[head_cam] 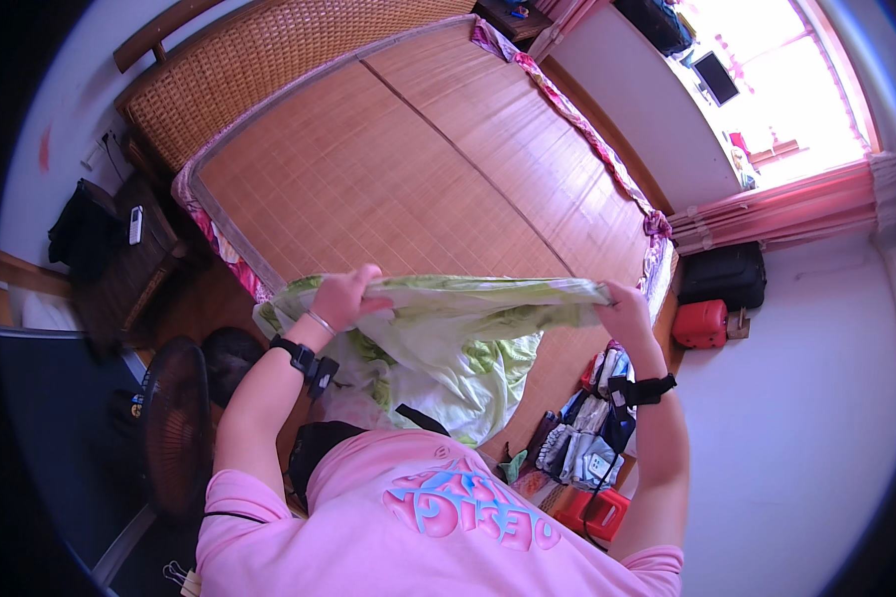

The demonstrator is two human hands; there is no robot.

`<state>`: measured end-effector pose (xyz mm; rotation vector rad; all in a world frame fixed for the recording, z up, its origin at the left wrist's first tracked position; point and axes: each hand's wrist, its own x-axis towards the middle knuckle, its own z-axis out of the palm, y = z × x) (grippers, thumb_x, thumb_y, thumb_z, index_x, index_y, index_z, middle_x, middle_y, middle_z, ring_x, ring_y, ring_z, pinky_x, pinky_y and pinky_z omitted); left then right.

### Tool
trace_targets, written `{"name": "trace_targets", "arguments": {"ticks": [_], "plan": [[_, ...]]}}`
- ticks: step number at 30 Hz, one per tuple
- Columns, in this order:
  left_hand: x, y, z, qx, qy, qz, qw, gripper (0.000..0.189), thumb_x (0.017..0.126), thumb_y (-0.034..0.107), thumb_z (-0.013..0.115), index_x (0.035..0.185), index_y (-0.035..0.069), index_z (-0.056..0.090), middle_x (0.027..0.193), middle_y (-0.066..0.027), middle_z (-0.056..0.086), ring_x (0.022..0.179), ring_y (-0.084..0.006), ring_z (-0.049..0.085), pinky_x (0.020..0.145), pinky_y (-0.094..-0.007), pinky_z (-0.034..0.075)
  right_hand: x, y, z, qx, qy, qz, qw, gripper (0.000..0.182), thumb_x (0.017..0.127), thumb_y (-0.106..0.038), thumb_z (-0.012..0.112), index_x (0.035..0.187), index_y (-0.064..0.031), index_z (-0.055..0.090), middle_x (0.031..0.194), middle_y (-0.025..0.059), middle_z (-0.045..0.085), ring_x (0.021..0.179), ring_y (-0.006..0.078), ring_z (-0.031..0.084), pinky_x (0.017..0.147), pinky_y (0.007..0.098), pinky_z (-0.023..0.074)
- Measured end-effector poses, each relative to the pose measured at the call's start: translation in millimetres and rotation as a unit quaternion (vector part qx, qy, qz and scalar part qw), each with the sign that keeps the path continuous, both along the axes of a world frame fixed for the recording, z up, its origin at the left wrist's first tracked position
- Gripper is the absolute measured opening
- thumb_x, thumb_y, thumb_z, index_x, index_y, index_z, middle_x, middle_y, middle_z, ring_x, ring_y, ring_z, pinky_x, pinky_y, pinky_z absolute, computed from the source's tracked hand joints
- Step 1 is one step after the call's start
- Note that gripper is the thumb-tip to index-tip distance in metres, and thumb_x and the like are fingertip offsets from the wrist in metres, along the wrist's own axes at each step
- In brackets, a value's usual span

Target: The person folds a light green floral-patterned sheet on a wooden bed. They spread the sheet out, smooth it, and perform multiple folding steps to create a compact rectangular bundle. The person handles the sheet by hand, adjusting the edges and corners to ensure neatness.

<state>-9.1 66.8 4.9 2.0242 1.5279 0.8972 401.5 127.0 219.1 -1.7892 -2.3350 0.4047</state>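
A green and white patterned cloth [485, 373] is stretched between my two hands over the near edge of the bed. My left hand [347, 298] grips its upper edge at the left, thumb and a finger showing. My right hand [623, 306] pinches the opposite end of that edge. Below the taut edge the cloth hangs in loose folds and lies bunched close to my body. Beyond it spreads the brown bed mat [388, 172], with a dark seam across it and flowered fabric [567, 119] along its side.
Folded clothes [586, 433] are stacked on the bed's near right part, a phone [596, 466] on them. A black fan [175, 429] stands at my left, near a wooden nightstand [142, 276] with a remote control [135, 225]. A red case [700, 324] and black suitcase [723, 276] stand by the right wall.
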Motion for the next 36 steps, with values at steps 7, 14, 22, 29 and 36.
{"name": "trace_targets", "arguments": {"ticks": [7,14,22,29,36], "plan": [[44,-25,-32,-0.116,-0.029,0.021,0.993,0.028,0.077,0.025,0.068,0.098,0.009,0.057,0.085,-0.0159,0.064,0.079,-0.0359,0.063,0.067,-0.0441,0.051,-11,4,-30,-0.037,0.579,-0.11,0.807,0.019,0.092,-0.002,0.047,0.106,-0.0053,0.06,0.109,0.0063,0.061,0.1,0.0178,0.06,0.087,0.0301,0.0487],[60,-34,-36,-0.027,-0.132,0.081,0.988,0.024,0.072,0.003,0.065,0.095,0.005,0.056,0.09,-0.0164,0.058,0.086,-0.0372,0.058,0.071,-0.0406,0.049,17,24,-30,0.032,0.593,-0.155,0.789,0.018,0.098,-0.011,0.045,0.106,-0.0029,0.058,0.098,0.0048,0.064,0.088,0.0125,0.06,0.078,0.0254,0.0486],[62,-13,-28,0.029,-0.242,0.12,0.962,0.028,0.073,-0.003,0.06,0.099,0.002,0.049,0.097,-0.0151,0.051,0.085,-0.0355,0.055,0.074,-0.0397,0.048,19,16,-7,0.062,0.602,-0.19,0.773,0.017,0.096,-0.01,0.046,0.107,-0.0027,0.057,0.099,0.0065,0.063,0.087,0.0144,0.062,0.076,0.0274,0.0508],[88,-19,-54,-0.04,-0.279,0.132,0.95,0.03,0.077,0.002,0.059,0.104,0.003,0.046,0.1,-0.015,0.05,0.078,-0.0358,0.056,0.073,-0.0402,0.048,34,21,-1,0.058,0.569,-0.108,0.813,0.021,0.099,-0.011,0.043,0.115,-0.0032,0.055,0.107,0.0067,0.062,0.096,0.0172,0.061,0.083,0.0295,0.0511],[112,-36,-57,-0.184,-0.14,-0.024,0.973,0.021,0.077,0.018,0.061,0.089,0.001,0.061,0.09,-0.0192,0.063,0.086,-0.037,0.061,0.074,-0.0429,0.05,23,13,18,0.096,0.487,-0.099,0.862,0.017,0.098,-0.008,0.043,0.11,-0.0056,0.055,0.101,0.0032,0.06,0.092,0.0124,0.059,0.081,0.0255,0.0483]]}}
